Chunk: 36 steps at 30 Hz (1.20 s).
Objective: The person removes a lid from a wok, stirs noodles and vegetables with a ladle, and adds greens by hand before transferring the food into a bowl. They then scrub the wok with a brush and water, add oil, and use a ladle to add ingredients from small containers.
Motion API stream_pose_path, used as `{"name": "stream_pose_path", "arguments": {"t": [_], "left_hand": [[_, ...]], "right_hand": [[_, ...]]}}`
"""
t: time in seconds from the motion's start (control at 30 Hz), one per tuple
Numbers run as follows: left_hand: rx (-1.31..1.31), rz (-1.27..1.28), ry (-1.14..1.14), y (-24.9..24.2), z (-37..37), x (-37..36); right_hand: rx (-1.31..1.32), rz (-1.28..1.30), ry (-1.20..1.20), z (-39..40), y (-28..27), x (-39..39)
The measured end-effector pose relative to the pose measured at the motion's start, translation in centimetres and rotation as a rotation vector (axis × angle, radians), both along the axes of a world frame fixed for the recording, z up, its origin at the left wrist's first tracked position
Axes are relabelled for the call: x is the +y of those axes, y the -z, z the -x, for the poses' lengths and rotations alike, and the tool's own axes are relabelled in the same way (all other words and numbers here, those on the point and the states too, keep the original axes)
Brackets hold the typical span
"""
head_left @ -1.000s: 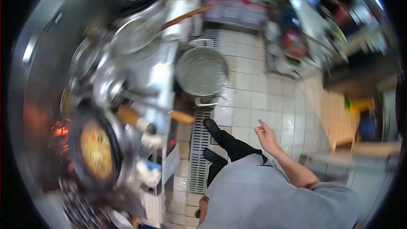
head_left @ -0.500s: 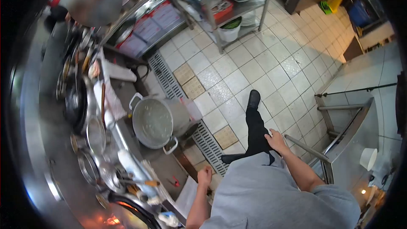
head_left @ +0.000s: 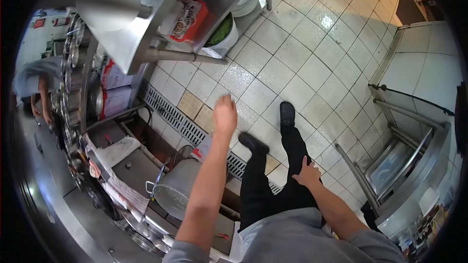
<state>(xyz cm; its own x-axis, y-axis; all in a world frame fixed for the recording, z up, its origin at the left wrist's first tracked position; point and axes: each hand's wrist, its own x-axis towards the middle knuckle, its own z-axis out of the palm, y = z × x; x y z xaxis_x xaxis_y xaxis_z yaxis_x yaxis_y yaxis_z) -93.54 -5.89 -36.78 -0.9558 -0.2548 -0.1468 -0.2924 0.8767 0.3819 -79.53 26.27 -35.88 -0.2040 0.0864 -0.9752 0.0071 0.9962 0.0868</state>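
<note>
My left hand [head_left: 225, 113] is stretched forward over the tiled floor [head_left: 265, 70], its fingers curled together and slightly blurred, with nothing visible in them. Below it, partly behind my left forearm, stands a large metal pot [head_left: 175, 192] of cloudy liquid. My right hand [head_left: 307, 173] is beside my right thigh, fingers apart and empty. My black shoes [head_left: 287, 113] are on the tiles near the drain grate [head_left: 170, 113].
A steel shelf [head_left: 168, 56] at the upper left holds a red basket [head_left: 190, 22], plates and a white bucket [head_left: 225, 39] of greens. Another person [head_left: 36, 80] bends at the far left. A metal rack [head_left: 358, 173] stands right. Pans line the left counter.
The view has moved forward, bringing the steel shelf closer and the pot lower in view. My left hand has swung up and forward; my right stays by my thigh. One foot has stepped forward.
</note>
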Motion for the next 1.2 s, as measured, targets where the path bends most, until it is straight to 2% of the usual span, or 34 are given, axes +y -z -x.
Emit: {"name": "stream_pose_path", "arguments": {"t": [0.07, 0.13, 0.2, 0.3, 0.4, 0.63, 0.77, 1.2], "left_hand": [[0.147, 0.08, 0.08, 3.8, 5.9, -1.7], [0.109, 0.098, 0.111, 5.9, 11.7, -3.0], [0.136, 0.262, 0.201, 10.9, 16.6, -5.5], [0.035, 0.339, 0.28, 12.8, 22.0, -7.2], [-0.23, 0.458, 0.302, 14.1, 24.9, -8.7], [-0.265, 0.47, 0.388, 15.9, 27.4, -9.6], [-0.357, 0.4, 0.321, 16.1, 28.4, -9.4], [-0.172, 0.59, 0.345, 17.1, 27.4, -9.9]], "right_hand": [[0.021, -0.042, 0.063, 0.4, 1.1, -0.5], [0.032, -0.05, 0.142, 1.0, 1.6, -1.5], [0.123, -0.076, 0.22, 0.8, 2.5, -2.6], [0.118, -0.152, 0.313, 0.3, 3.3, -4.4], [0.096, -0.179, 0.366, -1.1, 3.9, -6.2], [0.111, -0.213, 0.449, -1.9, 4.4, -8.6], [0.108, -0.212, 0.451, -1.4, 4.7, -8.9], [0.147, -0.21, 0.461, -0.7, 5.0, -8.5]]}}
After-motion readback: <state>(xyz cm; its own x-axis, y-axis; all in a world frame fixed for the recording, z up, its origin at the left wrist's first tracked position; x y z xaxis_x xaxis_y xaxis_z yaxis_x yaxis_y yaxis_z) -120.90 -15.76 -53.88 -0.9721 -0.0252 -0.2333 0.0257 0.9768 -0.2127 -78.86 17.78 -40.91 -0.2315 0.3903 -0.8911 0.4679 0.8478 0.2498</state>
